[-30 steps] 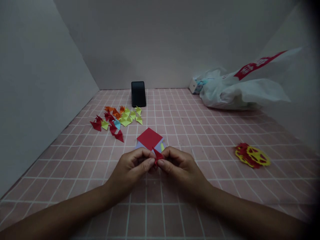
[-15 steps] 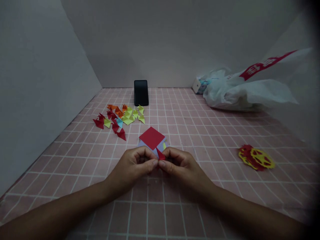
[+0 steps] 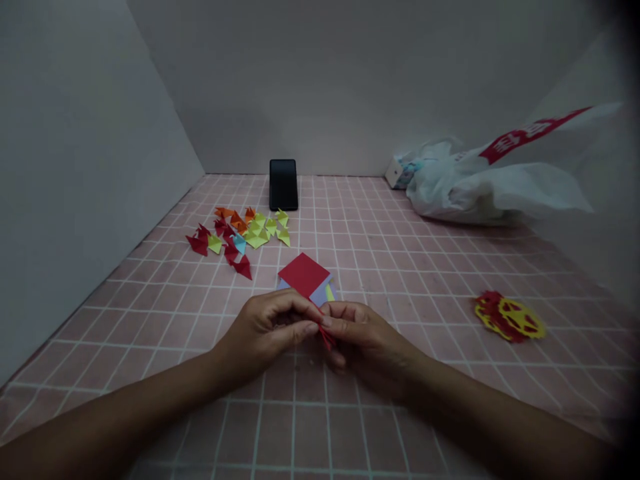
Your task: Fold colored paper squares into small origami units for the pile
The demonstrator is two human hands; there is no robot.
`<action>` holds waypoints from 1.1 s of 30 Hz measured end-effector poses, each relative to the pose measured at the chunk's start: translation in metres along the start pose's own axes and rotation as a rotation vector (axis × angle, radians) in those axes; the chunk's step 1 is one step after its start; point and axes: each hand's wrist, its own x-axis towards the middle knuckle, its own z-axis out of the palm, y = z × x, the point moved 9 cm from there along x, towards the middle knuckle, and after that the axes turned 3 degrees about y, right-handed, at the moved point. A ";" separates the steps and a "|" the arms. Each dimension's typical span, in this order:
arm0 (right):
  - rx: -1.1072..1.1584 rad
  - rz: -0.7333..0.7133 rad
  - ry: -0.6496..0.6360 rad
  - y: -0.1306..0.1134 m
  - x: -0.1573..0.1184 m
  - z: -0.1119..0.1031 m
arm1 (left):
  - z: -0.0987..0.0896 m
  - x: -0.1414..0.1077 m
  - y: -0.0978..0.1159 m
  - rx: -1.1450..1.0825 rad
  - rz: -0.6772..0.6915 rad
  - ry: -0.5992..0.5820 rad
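Between my fingertips is a small folded piece of red paper (image 3: 326,337), seen nearly edge-on and partly covered by the fingers. My left hand (image 3: 273,325) pinches it from the left. From the right, my right hand (image 3: 363,333) grips it with thumb and fingers, one fingertip showing below. Just beyond the hands lies a stack of square paper, with a red sheet (image 3: 304,273) on top and lilac paper (image 3: 323,291) under it. Several folded paper cranes (image 3: 235,243) in red, orange, yellow and blue rest farther back on the left.
A black phone (image 3: 283,185) leans at the back of the pink checked tablecloth (image 3: 350,233). A white plastic bag (image 3: 465,190) and a small box (image 3: 397,172) sit at the back right. Red and yellow cut-out shapes (image 3: 523,319) lie at the right.
The folded red paper has turned from showing a pointed face upward to nearly edge-on, now hanging lower. My right hand has rotated, its lower fingers showing beneath the thumb.
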 end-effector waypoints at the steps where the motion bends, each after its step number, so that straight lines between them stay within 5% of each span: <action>1: 0.000 0.007 -0.003 0.001 0.000 0.001 | 0.000 0.000 -0.001 0.003 -0.016 0.005; 14: -0.011 0.110 0.047 0.012 -0.004 -0.003 | 0.005 -0.001 -0.002 0.198 -0.048 -0.044; 23: -0.145 -0.035 0.075 0.002 -0.003 -0.006 | 0.003 -0.006 -0.020 -0.136 -0.300 0.093; 33: -0.273 -0.292 0.138 -0.027 -0.010 0.001 | -0.001 -0.007 -0.031 -0.226 -0.369 0.201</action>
